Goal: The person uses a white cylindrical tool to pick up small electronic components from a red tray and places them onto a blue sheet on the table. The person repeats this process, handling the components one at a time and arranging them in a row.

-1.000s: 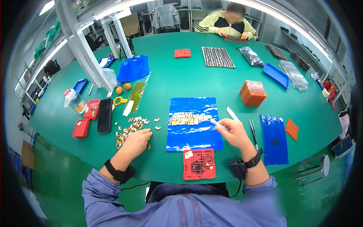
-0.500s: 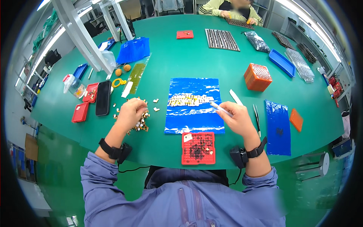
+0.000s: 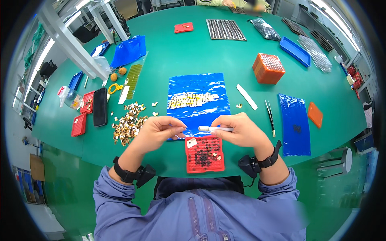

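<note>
My right hand (image 3: 243, 130) holds a white pen-like tool (image 3: 205, 128) level, its tip pointing left. Facing it, my left hand (image 3: 160, 131) is pinched at the fingertips; whatever they hold is too small to make out. Both hands hover at the near edge of a shiny blue sheet (image 3: 197, 82). On that sheet lie tight rows of small white and yellow pieces (image 3: 191, 100). Just below the hands sits a red tray (image 3: 204, 154) with many small black parts and a few pale bits. Left of my left hand is a loose pile of small white-and-brown pieces (image 3: 128, 122).
Tweezers (image 3: 270, 118), a white strip (image 3: 247, 97) and a second blue sheet (image 3: 294, 124) lie to the right. An orange block (image 3: 269, 69) stands behind them. At left are a black phone (image 3: 100, 107), red boxes (image 3: 79, 125) and a clear jar (image 3: 70, 98). Someone works across the table.
My left hand has left the pile and moved right, toward the tool. My right hand has drawn nearer to me and left, turning the tool level. The view has shifted slightly.
</note>
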A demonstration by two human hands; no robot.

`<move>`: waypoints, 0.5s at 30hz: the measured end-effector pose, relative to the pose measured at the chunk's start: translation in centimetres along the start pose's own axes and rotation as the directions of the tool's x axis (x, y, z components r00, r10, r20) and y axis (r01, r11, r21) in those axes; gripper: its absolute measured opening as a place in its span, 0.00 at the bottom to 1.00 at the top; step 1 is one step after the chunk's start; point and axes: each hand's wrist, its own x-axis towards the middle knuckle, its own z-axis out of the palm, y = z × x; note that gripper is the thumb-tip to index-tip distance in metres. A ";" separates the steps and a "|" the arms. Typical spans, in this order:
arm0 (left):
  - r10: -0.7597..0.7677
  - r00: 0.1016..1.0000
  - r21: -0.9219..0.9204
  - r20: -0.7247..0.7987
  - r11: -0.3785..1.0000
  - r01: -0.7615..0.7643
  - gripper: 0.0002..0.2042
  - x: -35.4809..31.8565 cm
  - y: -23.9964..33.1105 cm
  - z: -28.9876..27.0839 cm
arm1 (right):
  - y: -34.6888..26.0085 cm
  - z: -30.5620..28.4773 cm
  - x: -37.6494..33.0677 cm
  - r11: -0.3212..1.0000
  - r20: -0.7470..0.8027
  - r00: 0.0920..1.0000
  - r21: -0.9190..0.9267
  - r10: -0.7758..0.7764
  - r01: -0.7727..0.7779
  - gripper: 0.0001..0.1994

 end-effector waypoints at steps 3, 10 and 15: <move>-0.028 0.999 -0.052 0.027 0.998 0.029 0.06 0.9 -1.0 1.2 | 0.3 -0.2 0.0 0.999 0.081 0.997 -0.035 -0.020 0.023 0.08; -0.019 0.996 -0.194 0.088 0.980 0.036 0.07 1.8 -1.9 1.3 | 0.6 -0.1 0.1 1.000 0.084 0.996 -0.024 -0.016 0.018 0.08; -0.047 0.995 -0.257 0.087 0.964 0.068 0.06 2.1 -1.8 1.6 | 0.5 -0.1 0.1 0.997 0.092 0.996 0.073 -0.005 -0.002 0.08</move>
